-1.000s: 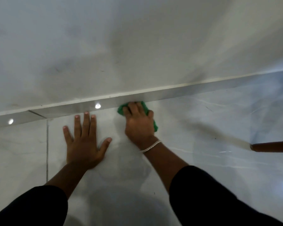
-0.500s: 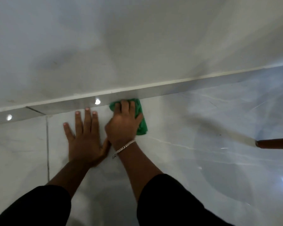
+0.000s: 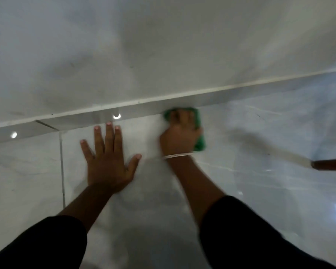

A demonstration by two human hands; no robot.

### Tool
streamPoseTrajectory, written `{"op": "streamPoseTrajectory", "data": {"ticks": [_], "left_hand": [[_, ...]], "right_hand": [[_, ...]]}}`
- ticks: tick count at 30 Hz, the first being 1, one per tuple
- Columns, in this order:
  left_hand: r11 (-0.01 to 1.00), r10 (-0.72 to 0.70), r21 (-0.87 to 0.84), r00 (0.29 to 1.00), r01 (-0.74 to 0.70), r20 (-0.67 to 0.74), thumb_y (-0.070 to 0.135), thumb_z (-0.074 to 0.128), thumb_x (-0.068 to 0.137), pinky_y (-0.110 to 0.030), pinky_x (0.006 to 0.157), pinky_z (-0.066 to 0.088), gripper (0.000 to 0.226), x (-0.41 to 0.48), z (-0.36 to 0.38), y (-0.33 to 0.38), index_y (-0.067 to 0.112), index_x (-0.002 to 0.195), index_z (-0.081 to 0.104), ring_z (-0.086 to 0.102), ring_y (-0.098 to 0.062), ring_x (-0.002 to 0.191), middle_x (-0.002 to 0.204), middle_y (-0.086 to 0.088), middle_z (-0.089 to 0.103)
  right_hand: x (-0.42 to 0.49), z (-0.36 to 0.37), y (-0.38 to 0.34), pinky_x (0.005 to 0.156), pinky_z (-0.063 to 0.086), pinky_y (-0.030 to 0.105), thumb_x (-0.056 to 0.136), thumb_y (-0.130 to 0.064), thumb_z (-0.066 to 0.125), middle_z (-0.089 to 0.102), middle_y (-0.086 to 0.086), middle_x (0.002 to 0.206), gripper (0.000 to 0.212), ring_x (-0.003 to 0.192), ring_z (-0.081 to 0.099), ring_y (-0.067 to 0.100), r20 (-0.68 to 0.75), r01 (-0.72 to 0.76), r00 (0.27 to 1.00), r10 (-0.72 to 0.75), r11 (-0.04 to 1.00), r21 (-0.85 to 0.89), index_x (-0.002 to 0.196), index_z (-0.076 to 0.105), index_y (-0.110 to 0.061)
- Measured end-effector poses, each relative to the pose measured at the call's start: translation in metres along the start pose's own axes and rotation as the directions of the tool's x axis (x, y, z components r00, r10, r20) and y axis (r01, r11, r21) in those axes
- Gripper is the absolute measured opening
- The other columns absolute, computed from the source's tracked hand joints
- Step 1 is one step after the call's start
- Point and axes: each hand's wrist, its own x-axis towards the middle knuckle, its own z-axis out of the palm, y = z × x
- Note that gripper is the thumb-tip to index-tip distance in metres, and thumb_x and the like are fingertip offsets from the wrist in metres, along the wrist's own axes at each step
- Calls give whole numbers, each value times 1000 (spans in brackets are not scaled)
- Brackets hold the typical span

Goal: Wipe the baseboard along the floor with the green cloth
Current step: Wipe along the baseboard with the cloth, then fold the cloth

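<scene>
A glossy grey baseboard (image 3: 72,118) runs from lower left to upper right where the white wall meets the floor. My right hand (image 3: 179,133) is blurred with motion and presses the green cloth (image 3: 199,140) against the baseboard's foot; most of the cloth is hidden under my fingers, with green showing above and to the right of them. A thin bracelet circles that wrist. My left hand (image 3: 109,162) lies flat on the floor tile with its fingers spread, empty, its fingertips just short of the baseboard.
The floor is glossy pale marble tile (image 3: 260,191) with a grout line (image 3: 62,167) left of my left hand. A brown wooden piece (image 3: 330,165) juts in from the right edge above the floor. Ceiling lights reflect in the baseboard.
My right hand slid the cloth left until it met my left hand, then back right along the baseboard. The left hand stayed planted on the tile.
</scene>
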Motion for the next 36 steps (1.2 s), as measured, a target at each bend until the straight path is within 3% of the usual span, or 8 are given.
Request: {"op": "streamPoseTrajectory", "data": {"ticks": [7,15,25,27,28,29,31,36], "left_hand": [[999,12,-44,1000,-12,-2,71,26,83,-71,116,5,96,-4,-3,-1,11,158,12,3,-38,155,169,-10,5],[999,13,-33,999,-14,-34,73,26,83,-70,117,2,98,0,0,1,11,158,9,2,-39,154,169,-11,4],[981,-36,-180,983,69,179,55,32,93,-63,118,-5,84,8,-15,-7,13,158,0,-12,-30,155,169,-7,-9],[709,-202,-619,939,336,278,37,32,102,-51,124,15,60,3,-50,15,8,154,24,14,-32,153,167,-11,13],[383,-232,-819,903,427,362,32,31,104,-42,116,35,49,-5,-70,29,5,143,41,39,-36,140,158,-16,34],[48,-189,-894,882,446,431,33,31,104,-36,99,51,44,-15,-87,43,6,131,53,57,-35,118,143,-19,51],[-349,-132,-846,873,403,470,48,32,101,-42,84,56,51,-38,-113,60,10,122,59,66,-29,97,119,-19,66],[-326,-209,-833,826,447,524,22,53,96,-46,84,57,33,-111,-181,79,6,123,63,68,-36,108,121,-22,70]], "right_hand": [[3,-15,24,86,42,47,68,-25,39,64,2,121,50,120,53,29,165,364,918,-361,931,12,109,66,-21],[44,-22,64,91,44,47,60,-15,48,68,6,113,48,107,61,30,-26,-129,990,138,970,208,100,75,-16],[-17,-18,-60,93,47,45,68,-11,64,72,4,105,29,104,62,29,352,73,904,-240,901,427,93,76,-17],[-6,-37,-44,95,52,38,72,-6,62,75,8,105,34,102,66,28,453,-57,863,-222,849,525,101,76,-16],[-9,-50,-41,97,51,32,74,-4,62,75,9,106,35,102,67,26,476,-109,853,-215,818,565,104,75,-15],[-17,-61,-40,97,51,29,76,-2,63,75,8,107,35,102,67,22,482,-144,850,-215,784,604,107,74,-14],[-42,-89,-39,96,52,29,77,-3,65,74,5,109,36,101,67,16,486,-224,853,-193,705,673,109,73,-16],[-82,-199,-35,101,49,30,82,2,55,69,2,120,41,110,62,12,581,-471,811,-75,507,722,117,68,-15]]}}
